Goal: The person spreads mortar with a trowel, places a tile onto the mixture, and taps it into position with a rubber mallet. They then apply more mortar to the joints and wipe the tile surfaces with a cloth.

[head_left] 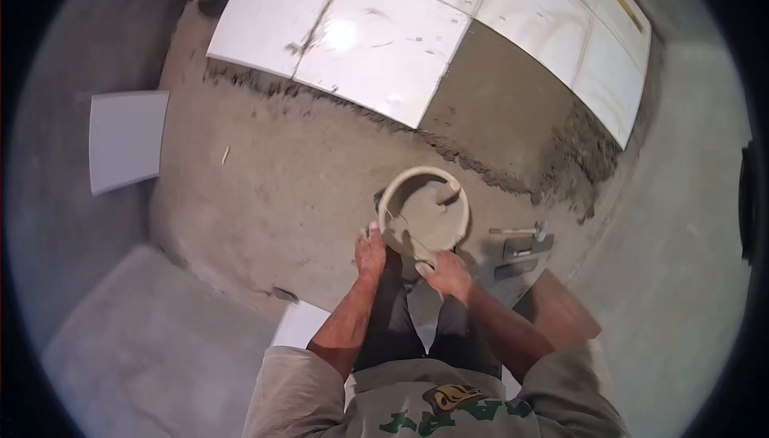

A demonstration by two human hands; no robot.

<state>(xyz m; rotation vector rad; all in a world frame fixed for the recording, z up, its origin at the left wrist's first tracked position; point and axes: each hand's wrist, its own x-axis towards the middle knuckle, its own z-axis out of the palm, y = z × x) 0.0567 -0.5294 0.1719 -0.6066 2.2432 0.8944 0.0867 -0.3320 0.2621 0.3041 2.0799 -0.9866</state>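
Fingers curled, I hold, on my side of the rough-edged, grey-brown mortar bed (pixel 497 102), a round, cream, plastic-looking bucket (pixel 424 170): likely heavy and stiff-walled, its wet grey mix (pixel 436 228) apt to slosh. Opposite rims should suit best. Arms (pixel 505 318) reach bedward, left hand (pixel 370 254) on the bucket's side, right hand (pixel 448 275) at the rim away from the bed.

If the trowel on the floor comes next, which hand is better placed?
Probably the right hand: it is nearer the trowel, while the left hand is at the bucket's other side.
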